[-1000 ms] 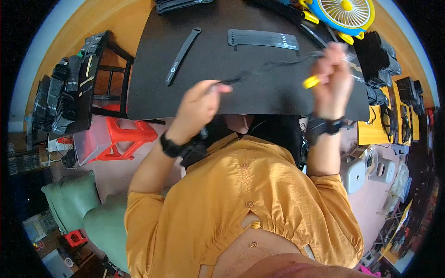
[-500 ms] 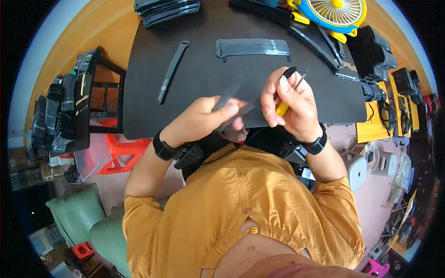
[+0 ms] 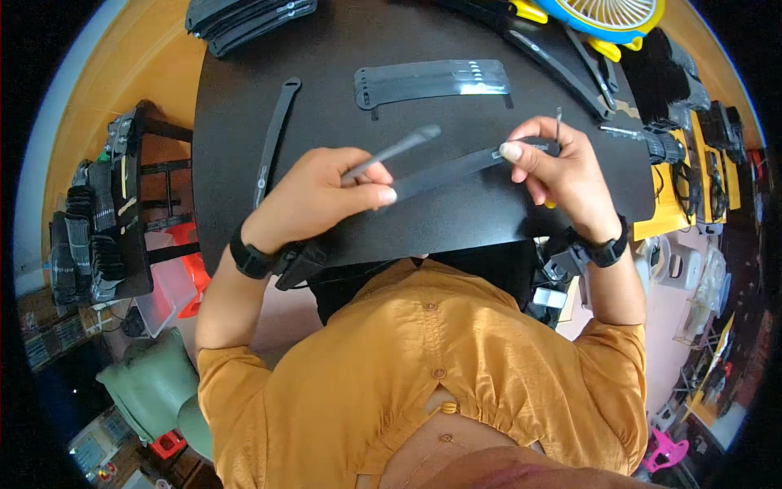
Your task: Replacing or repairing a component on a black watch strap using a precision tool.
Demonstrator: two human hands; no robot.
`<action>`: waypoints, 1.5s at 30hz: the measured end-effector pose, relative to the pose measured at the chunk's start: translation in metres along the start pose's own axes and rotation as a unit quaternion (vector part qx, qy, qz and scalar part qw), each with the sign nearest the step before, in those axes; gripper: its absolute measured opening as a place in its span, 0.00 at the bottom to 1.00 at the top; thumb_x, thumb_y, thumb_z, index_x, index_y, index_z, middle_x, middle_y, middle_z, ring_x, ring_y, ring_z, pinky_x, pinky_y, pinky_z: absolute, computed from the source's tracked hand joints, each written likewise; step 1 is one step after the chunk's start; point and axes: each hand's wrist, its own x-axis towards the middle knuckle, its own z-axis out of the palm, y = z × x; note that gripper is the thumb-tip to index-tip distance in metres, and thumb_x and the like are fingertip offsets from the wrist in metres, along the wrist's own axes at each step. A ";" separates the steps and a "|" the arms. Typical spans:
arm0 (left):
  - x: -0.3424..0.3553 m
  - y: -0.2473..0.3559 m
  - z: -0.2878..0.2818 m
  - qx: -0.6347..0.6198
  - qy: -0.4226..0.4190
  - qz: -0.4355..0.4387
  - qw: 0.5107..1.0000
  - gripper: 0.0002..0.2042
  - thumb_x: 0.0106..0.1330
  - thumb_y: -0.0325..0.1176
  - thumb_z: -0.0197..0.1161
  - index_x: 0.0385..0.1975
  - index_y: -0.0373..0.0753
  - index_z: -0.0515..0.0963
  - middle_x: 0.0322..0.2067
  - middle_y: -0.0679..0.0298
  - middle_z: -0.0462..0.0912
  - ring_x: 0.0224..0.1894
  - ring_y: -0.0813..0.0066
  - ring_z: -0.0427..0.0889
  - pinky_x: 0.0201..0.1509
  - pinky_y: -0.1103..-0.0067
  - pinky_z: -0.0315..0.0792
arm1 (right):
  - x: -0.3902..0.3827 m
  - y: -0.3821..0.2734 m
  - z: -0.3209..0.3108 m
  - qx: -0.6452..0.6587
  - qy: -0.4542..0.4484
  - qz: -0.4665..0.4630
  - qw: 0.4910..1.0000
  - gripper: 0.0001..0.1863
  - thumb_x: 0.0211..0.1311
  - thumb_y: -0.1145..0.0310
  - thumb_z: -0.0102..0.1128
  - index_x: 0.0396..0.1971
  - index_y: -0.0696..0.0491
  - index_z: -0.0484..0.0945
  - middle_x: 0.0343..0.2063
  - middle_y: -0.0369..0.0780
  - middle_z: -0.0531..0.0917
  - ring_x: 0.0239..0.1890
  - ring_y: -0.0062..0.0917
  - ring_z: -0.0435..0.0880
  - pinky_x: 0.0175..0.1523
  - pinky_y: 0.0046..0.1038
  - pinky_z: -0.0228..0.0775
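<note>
A dark, flat strap [image 3: 448,175] stretches between my two hands over the near part of the table. My left hand [image 3: 330,191] pinches it with thumb and fingers, and a blurred grey end stands up past the fingers. My right hand [image 3: 562,167] grips the other end, near a small pale print. That same hand also keeps a slim tool with a metal shaft [image 3: 559,122]; a bit of its yellow handle shows below the fingers. Beyond the left hand lies a single black strap [image 3: 277,143]. A flat, shiny pack of straps [image 3: 432,84] rests farther back.
Stacked black straps [image 3: 252,20] fill the table's far left corner. A blue and yellow fan [image 3: 607,16] stands far right, with long black strips [image 3: 562,73] beside it. More black bundles hang on a rack [image 3: 98,216] at left and pile up [image 3: 664,81] at right.
My hands have moved apart, drawing the strap out straight between them. The right hand has shifted rightward with the tool, whose shaft now points more upright.
</note>
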 end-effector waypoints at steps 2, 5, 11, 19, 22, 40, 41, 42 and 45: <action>0.006 0.000 -0.011 0.000 0.004 0.001 1.000 0.11 0.63 0.35 0.66 0.37 0.33 0.80 0.29 0.69 0.80 0.33 0.83 0.75 0.39 0.83 0.70 | 0.012 0.006 -0.008 0.026 -0.018 0.015 0.999 0.12 0.65 0.66 0.63 0.41 0.58 0.76 0.24 0.37 0.83 0.13 0.10 0.71 0.18 0.13 0.60; 0.022 0.001 -0.024 0.024 0.079 0.013 0.996 0.11 0.63 0.37 0.66 0.39 0.37 0.80 0.23 0.76 0.73 0.21 0.88 0.67 0.24 0.87 0.60 | 0.032 0.008 -0.017 0.022 -0.021 0.033 0.999 0.12 0.68 0.65 0.59 0.43 0.58 0.76 0.29 0.38 0.86 0.14 0.10 0.71 0.17 0.13 0.57; 0.058 -0.020 -0.041 0.107 0.170 -0.021 0.979 0.13 0.60 0.40 0.68 0.33 0.36 0.81 0.20 0.72 0.75 0.23 0.85 0.71 0.27 0.84 0.64 | 0.073 0.007 -0.028 -0.138 0.016 0.042 0.989 0.10 0.64 0.63 0.64 0.35 0.53 0.77 0.22 0.32 0.80 0.15 0.10 0.70 0.20 0.13 0.58; 0.074 -0.029 -0.044 0.176 0.192 -0.012 0.965 0.16 0.59 0.42 0.70 0.27 0.33 0.80 0.22 0.68 0.78 0.27 0.81 0.74 0.34 0.81 0.68 | 0.088 0.016 -0.042 -0.190 0.020 0.051 0.980 0.11 0.65 0.61 0.62 0.34 0.54 0.78 0.21 0.31 0.79 0.16 0.09 0.73 0.18 0.12 0.59; 0.075 -0.030 -0.044 0.168 0.186 -0.049 0.967 0.16 0.58 0.42 0.71 0.27 0.32 0.80 0.22 0.69 0.78 0.26 0.83 0.72 0.33 0.81 0.67 | 0.085 0.012 -0.041 -0.174 0.021 0.058 0.983 0.12 0.65 0.60 0.62 0.34 0.54 0.78 0.21 0.31 0.79 0.15 0.10 0.74 0.17 0.13 0.59; 0.079 -0.022 -0.042 0.230 0.217 -0.058 0.947 0.20 0.55 0.47 0.72 0.23 0.33 0.79 0.20 0.64 0.78 0.25 0.76 0.75 0.33 0.77 0.69 | 0.095 0.014 -0.035 -0.267 0.049 0.042 0.961 0.12 0.66 0.63 0.61 0.34 0.57 0.76 0.18 0.33 0.78 0.14 0.13 0.77 0.15 0.16 0.65; 0.078 -0.024 -0.043 0.238 0.214 -0.054 0.946 0.20 0.56 0.47 0.71 0.25 0.32 0.79 0.21 0.64 0.79 0.24 0.76 0.75 0.32 0.77 0.69 | 0.094 0.013 -0.035 -0.267 0.049 0.040 0.962 0.12 0.66 0.63 0.61 0.34 0.57 0.76 0.18 0.33 0.78 0.14 0.13 0.77 0.15 0.16 0.65; 0.077 -0.026 -0.044 0.246 0.211 -0.051 0.944 0.20 0.58 0.48 0.70 0.26 0.32 0.79 0.22 0.64 0.79 0.24 0.75 0.75 0.32 0.77 0.69 | 0.092 0.013 -0.035 -0.244 0.049 0.029 0.968 0.11 0.66 0.64 0.61 0.36 0.57 0.75 0.18 0.33 0.77 0.14 0.13 0.76 0.15 0.15 0.64; 0.071 -0.030 -0.051 0.224 0.275 0.028 0.935 0.22 0.66 0.52 0.59 0.28 0.34 0.81 0.19 0.63 0.77 0.22 0.70 0.78 0.28 0.72 0.70 | 0.085 0.010 -0.035 -0.214 0.059 -0.017 0.975 0.10 0.66 0.64 0.60 0.38 0.56 0.74 0.18 0.33 0.76 0.13 0.12 0.73 0.16 0.15 0.63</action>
